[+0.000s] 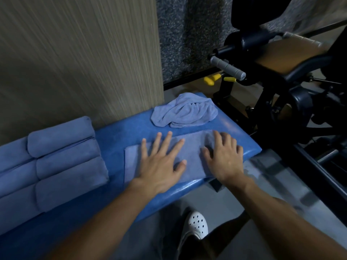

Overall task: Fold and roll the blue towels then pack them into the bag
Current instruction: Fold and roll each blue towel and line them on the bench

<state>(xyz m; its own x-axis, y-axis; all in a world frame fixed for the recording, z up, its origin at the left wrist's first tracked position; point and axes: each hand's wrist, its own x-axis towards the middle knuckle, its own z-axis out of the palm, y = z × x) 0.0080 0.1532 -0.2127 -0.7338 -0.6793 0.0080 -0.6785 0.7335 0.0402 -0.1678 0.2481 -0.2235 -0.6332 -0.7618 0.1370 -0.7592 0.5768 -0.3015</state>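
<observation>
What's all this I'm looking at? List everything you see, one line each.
Folded towel: one, blue, flat on the bench under both hands.
Crumpled towel: one, blue, far end of the bench.
Rolled towels: several, blue, stacked on the bench's left part.
Bench: one, blue, padded, across the middle.
Exercise machine: one, black with a brown pad, right of the bench.
Handle: one, grey, on the machine.
Knobs: two, yellow, below the handle.
Wall panel: one, beige, striped, behind the bench.
Shoe: one, white with holes, on the floor below.
Left hand: one, flat on the folded towel.
Right hand: one, pressing the same towel.
</observation>
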